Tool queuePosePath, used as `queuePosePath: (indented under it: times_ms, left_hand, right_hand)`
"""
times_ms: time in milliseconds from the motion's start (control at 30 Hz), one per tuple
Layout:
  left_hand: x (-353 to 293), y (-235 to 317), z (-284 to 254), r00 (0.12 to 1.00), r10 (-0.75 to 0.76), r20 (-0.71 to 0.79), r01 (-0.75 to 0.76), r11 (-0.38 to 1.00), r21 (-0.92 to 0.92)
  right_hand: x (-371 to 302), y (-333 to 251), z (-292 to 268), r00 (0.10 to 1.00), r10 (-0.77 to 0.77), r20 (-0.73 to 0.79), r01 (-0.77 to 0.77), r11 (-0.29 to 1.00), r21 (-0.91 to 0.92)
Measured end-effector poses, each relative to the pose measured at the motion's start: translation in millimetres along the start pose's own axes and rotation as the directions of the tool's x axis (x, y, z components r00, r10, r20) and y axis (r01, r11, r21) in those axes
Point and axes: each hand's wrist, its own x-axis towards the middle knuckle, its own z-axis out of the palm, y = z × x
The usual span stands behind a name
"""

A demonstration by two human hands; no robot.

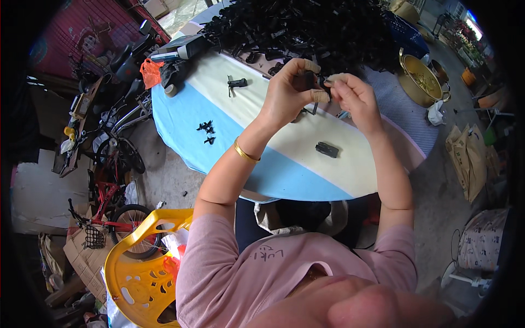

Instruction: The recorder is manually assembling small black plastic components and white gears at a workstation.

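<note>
Dark plastic part (307,82), small and mostly hidden by fingers, sits in the left hand (284,98), raised over the worktop (295,183) just short of the heap of black parts (295,30) along its far edge. The left thumb and forefinger curl around it, a grip that probably steadies it while leaving one side exposed. The right hand (356,103) comes in from that side, fingertips drawn narrow beside the part, as suits fine work; I cannot tell whether they pinch a second bit. Pale wraps on some fingertips likely guard the skin against hard plastic. Piling the bulk at the far edge seems to put it within easy reach of both hands. A few small black pieces (206,129) lie loose on the blue stripe towards the left edge, apart from the heap, perhaps so they can be picked singly. One black clip-like piece (237,83) lies farther back on the cream stripe, while a black block (327,149) rests nearer the front edge, below the right wrist. Beyond the right edge, the brass-coloured basin (418,82) stands within arm's reach, presumably for convenience.
</note>
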Motion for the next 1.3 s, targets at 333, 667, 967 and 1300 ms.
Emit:
queuePosePath:
  times_ms: [333, 667, 967, 1300]
  left_hand:
    - [-4, 0, 6, 0.997, 0.067, 0.047, -0.073, 0.988, 0.139]
    - [-8, -13, 6, 0.98, 0.2, 0.019, -0.199, 0.951, 0.239]
    - [-15, -4, 23, 0.964, 0.263, -0.024, -0.22, 0.849, 0.481]
    - [-4, 16, -3, 0.995, 0.043, 0.094, -0.043, 0.999, -0.007]
  right_hand:
    - [-2, 6, 14, 0.978, -0.206, -0.021, 0.191, 0.94, -0.284]
    - [-5, 2, 13, 0.994, -0.106, -0.034, 0.091, 0.949, -0.302]
    - [-3, -8, 5, 0.974, -0.219, 0.054, 0.222, 0.883, -0.415]
    - [3, -2, -23, 0.977, -0.166, -0.131, 0.167, 0.986, -0.007]
